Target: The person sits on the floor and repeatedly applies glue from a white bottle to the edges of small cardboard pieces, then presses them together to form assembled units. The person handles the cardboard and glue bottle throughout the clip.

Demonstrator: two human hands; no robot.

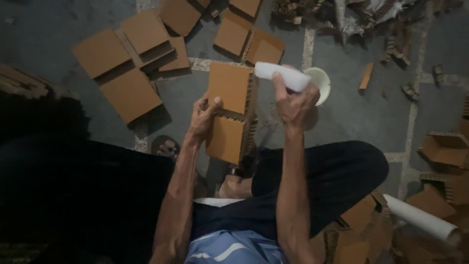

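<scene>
Sitting on a dim floor (351, 112), a person holds up a folded cardboard piece (229, 112), 2 brown panels joined at a honeycomb seam. Left hand (204, 116) grips the piece at that seam, thumb over the front. Right hand (294, 100) is closed around a white bottle (282, 76), its tip touching the top panel's right edge. Just beyond the right hand, a white bowl (320, 80) sits on the floor. More cardboard panels (129, 63) lie scattered far left.
</scene>
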